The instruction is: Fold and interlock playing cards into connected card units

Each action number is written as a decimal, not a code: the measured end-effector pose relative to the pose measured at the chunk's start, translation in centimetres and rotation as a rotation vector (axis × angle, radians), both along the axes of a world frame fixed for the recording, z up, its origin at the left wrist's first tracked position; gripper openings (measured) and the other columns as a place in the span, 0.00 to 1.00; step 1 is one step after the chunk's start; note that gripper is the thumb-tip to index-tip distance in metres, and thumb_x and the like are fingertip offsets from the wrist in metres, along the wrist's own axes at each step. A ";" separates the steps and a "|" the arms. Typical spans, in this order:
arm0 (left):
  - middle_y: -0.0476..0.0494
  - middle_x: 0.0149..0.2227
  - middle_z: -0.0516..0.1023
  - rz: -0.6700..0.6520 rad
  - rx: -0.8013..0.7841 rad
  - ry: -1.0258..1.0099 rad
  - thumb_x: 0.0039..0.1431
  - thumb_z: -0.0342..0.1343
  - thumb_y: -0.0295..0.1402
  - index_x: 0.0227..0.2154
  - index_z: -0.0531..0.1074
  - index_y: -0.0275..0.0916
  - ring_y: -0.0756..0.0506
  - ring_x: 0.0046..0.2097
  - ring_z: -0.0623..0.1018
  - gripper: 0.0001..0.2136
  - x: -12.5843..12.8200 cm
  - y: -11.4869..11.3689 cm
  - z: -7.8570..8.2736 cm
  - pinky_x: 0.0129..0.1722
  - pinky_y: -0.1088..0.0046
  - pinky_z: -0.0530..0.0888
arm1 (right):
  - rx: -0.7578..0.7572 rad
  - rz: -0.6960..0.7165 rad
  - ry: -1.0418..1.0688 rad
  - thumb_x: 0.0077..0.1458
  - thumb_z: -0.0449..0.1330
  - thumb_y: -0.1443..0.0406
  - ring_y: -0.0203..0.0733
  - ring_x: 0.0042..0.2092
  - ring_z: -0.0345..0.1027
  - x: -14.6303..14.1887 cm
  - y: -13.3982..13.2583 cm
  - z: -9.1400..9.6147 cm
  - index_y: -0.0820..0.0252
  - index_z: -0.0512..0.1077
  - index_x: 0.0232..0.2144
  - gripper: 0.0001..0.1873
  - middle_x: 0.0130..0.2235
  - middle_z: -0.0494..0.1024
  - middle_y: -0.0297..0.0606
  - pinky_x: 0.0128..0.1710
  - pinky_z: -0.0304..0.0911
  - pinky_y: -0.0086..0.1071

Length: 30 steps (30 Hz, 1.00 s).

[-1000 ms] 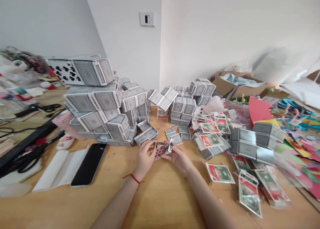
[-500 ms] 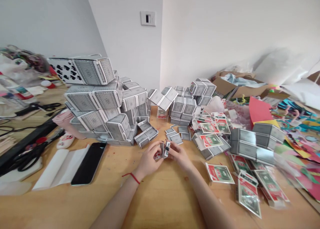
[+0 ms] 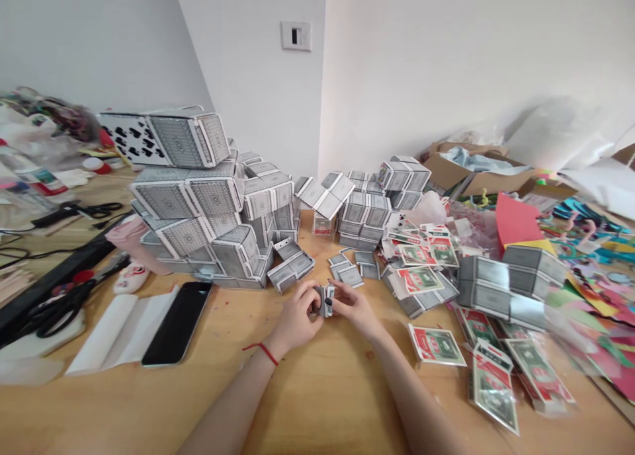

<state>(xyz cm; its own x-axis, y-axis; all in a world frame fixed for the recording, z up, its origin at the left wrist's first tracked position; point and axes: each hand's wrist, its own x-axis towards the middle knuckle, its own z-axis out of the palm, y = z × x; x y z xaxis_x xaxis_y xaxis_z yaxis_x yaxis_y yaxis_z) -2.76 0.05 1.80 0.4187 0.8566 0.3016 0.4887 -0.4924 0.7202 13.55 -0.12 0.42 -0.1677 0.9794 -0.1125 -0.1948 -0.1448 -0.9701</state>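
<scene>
Both my hands meet over the middle of the wooden table [image 3: 307, 402]. My left hand [image 3: 296, 317], with a red string at its wrist, and my right hand [image 3: 353, 307] pinch the same folded playing cards [image 3: 325, 300], pressed together into a small grey-backed block. Fingers of both hands are closed round it. Just beyond my hands lie loose folded card pieces [image 3: 346, 271] and a big stack of card blocks [image 3: 208, 204].
A black phone [image 3: 177, 323] and white paper [image 3: 116, 331] lie left. Scissors [image 3: 54, 309] sit at the far left. Red and green card boxes [image 3: 436, 344] and grey packs [image 3: 501, 284] crowd the right, with coloured paper scraps [image 3: 595, 270] and a cardboard box [image 3: 471, 167] behind.
The cards, spread face-up with red pips a second ago, are now folded shut into a compact block. Both hands have closed in tighter around it.
</scene>
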 end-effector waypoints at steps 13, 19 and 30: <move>0.43 0.42 0.62 0.015 0.015 0.062 0.42 0.50 0.24 0.25 0.61 0.39 0.50 0.29 0.67 0.07 0.1 -0.2 0.0 0.29 0.72 0.67 | -0.035 0.077 0.007 0.38 0.65 0.61 0.35 0.29 0.66 0.1 0.1 -0.4 0.60 0.66 0.44 0.28 0.34 0.73 0.36 0.25 0.64 0.27; 0.43 0.41 0.62 0.006 0.054 0.084 0.42 0.50 0.23 0.25 0.61 0.39 0.48 0.33 0.68 0.07 0.0 -0.2 0.0 0.31 0.71 0.67 | -0.017 0.060 -0.009 0.37 0.65 0.62 0.35 0.30 0.66 0.0 0.2 -0.7 0.59 0.67 0.42 0.26 0.34 0.73 0.35 0.26 0.62 0.27; 0.43 0.41 0.63 -0.015 0.016 0.028 0.43 0.51 0.24 0.26 0.60 0.39 0.49 0.33 0.68 0.07 0.2 -0.3 -0.2 0.31 0.73 0.68 | -0.007 0.062 0.060 0.37 0.66 0.63 0.38 0.35 0.67 -0.4 0.0 -0.8 0.59 0.64 0.39 0.24 0.34 0.73 0.36 0.34 0.61 0.30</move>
